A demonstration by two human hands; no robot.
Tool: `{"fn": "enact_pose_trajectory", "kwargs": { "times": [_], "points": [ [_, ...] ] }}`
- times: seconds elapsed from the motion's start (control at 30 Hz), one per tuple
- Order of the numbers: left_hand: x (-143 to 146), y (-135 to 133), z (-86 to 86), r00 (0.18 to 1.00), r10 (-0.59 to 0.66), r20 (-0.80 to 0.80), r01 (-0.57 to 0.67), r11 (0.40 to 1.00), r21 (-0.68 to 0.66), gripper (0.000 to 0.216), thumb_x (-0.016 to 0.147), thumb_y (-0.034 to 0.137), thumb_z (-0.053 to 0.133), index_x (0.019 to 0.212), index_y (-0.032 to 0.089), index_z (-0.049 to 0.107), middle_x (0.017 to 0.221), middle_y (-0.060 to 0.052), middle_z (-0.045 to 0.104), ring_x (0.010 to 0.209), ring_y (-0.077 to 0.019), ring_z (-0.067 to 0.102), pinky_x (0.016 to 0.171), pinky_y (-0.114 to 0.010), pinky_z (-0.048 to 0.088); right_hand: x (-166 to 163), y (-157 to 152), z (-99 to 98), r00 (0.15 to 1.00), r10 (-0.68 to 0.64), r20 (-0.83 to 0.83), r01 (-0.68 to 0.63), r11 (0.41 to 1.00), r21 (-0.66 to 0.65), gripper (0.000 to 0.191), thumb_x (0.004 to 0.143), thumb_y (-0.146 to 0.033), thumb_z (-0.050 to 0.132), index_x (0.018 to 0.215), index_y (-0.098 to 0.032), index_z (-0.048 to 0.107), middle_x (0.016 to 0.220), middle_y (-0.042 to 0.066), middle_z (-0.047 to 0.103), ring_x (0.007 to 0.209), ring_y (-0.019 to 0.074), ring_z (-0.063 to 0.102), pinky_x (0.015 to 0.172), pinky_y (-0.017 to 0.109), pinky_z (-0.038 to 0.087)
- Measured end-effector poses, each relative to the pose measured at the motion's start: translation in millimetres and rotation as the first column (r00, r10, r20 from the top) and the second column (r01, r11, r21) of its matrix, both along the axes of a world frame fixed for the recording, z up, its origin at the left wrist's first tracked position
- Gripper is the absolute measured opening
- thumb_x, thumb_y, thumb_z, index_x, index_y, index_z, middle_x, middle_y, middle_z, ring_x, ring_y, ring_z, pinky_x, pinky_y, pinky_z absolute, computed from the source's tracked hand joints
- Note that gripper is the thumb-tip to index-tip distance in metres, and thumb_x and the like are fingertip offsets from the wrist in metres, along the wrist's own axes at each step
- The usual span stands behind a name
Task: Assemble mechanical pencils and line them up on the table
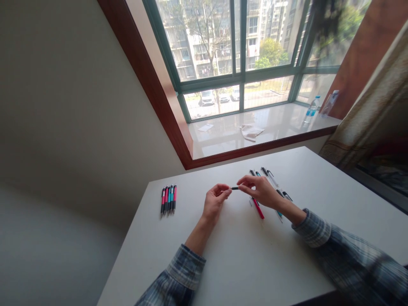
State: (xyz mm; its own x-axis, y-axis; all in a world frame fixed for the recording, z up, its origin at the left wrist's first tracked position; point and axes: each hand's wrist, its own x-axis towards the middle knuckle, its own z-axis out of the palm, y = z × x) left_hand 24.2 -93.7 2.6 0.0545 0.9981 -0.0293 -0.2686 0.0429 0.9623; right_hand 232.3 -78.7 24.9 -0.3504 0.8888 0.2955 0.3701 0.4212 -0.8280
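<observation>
A short pen piece with a black grip (235,188) is held level above the white table, between my two hands. My left hand (214,203) pinches its left end with thumb and fingertips. At the other end, the fingertips of my right hand (262,191) close on it, so that end is partly hidden. Beneath and beside my right hand lie loose pen parts, among them a red barrel (258,209), a clear tube (273,179) and black pieces (287,196). Left of my left hand, several red and teal pens (168,200) lie side by side in a neat row.
The white table (197,272) meets the wall and a red-brown window frame (219,160) at its back. On the sill beyond are crumpled paper (251,132) and a water bottle (311,109). A curtain (360,108) hangs at the right.
</observation>
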Motion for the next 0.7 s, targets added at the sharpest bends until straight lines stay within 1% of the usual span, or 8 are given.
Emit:
{"fn": "enact_pose_trajectory", "kwargs": {
  "times": [0.1,0.2,0.3,0.37,0.43,0.57,0.63,0.7],
  "points": [
    [-0.5,0.4,-1.1,1.000,0.002,-0.009,-0.002,1.000,0.005,0.025,0.067,0.029,0.089,0.081,0.017,0.072,0.079,0.000,0.064,0.069,-0.0095,0.049,0.068,-0.025,0.039,0.7,1.3,1.0,1.000,0.022,-0.022,-0.022,1.000,0.019,0.024,0.088,-0.040,0.071,0.102,-0.021,0.073,0.086,0.003,0.076,0.078,0.0172,0.068,0.077,0.030,0.053],
    [-0.4,0.1,-0.9,1.000,0.001,-0.011,-0.001,1.000,0.006,0.025,0.066,0.029,0.089,0.080,0.017,0.072,0.079,0.000,0.064,0.069,-0.0096,0.049,0.068,-0.025,0.039,0.5,1.1,3.2,1.000,0.015,0.025,-0.015,1.000,0.008,0.023,0.092,-0.041,0.066,0.095,-0.021,0.074,0.084,0.003,0.076,0.075,0.0164,0.066,0.074,0.029,0.050],
    [0.2,-0.8,0.6,1.000,-0.007,-0.017,0.007,1.000,0.012,0.025,0.066,0.029,0.089,0.079,0.017,0.072,0.080,-0.001,0.066,0.070,-0.0106,0.051,0.069,-0.025,0.040,0.1,-0.1,5.3,0.993,0.014,0.119,-0.007,0.999,-0.054,0.037,0.098,-0.045,0.054,0.079,-0.019,0.073,0.069,0.001,0.071,0.061,0.0138,0.059,0.065,0.028,0.044],
    [0.7,-1.4,1.7,1.000,-0.009,-0.025,0.009,1.000,0.014,0.025,0.065,0.030,0.090,0.077,0.017,0.072,0.081,-0.002,0.068,0.071,-0.0112,0.052,0.070,-0.026,0.040,0.1,-0.6,5.7,0.989,0.020,0.148,-0.008,0.997,-0.082,0.046,0.101,-0.046,0.047,0.073,-0.019,0.071,0.064,0.001,0.068,0.058,0.0127,0.055,0.061,0.027,0.040],
    [1.1,-1.8,2.2,1.000,-0.004,-0.024,0.005,1.000,0.013,0.025,0.065,0.029,0.090,0.077,0.017,0.071,0.081,-0.001,0.068,0.071,-0.0111,0.052,0.071,-0.026,0.040,0.4,-0.5,5.1,0.990,0.031,0.139,-0.018,0.996,-0.088,0.045,0.101,-0.047,0.047,0.076,-0.019,0.071,0.066,0.001,0.068,0.058,0.0127,0.054,0.060,0.026,0.039],
    [1.4,-2.1,2.2,1.000,-0.012,-0.011,0.012,1.000,0.017,0.024,0.066,0.029,0.089,0.076,0.017,0.071,0.079,-0.001,0.067,0.071,-0.0108,0.051,0.070,-0.026,0.039,0.7,0.4,2.1,0.996,0.065,0.066,-0.060,0.995,-0.082,0.029,0.094,-0.047,0.060,0.099,-0.019,0.069,0.069,0.000,0.067,0.059,0.0132,0.055,0.059,0.025,0.041],
    [1.3,-2.5,2.9,1.000,-0.019,-0.014,0.020,1.000,0.017,0.024,0.067,0.029,0.089,0.076,0.017,0.070,0.078,0.000,0.067,0.070,-0.0106,0.051,0.070,-0.026,0.039,0.1,0.4,1.1,0.997,0.072,0.043,-0.068,0.995,-0.074,0.028,0.093,-0.046,0.062,0.100,-0.019,0.068,0.070,0.000,0.066,0.060,0.0132,0.054,0.059,0.025,0.042],
    [1.2,-3.1,3.9,1.000,-0.023,-0.020,0.023,1.000,0.017,0.024,0.067,0.030,0.089,0.076,0.017,0.070,0.078,0.000,0.066,0.069,-0.0104,0.050,0.070,-0.026,0.039,-0.9,0.0,1.0,0.996,0.070,0.052,-0.066,0.995,-0.072,0.028,0.095,-0.045,0.059,0.094,-0.019,0.069,0.071,0.000,0.067,0.061,0.0129,0.053,0.060,0.025,0.041]
  ]
}}
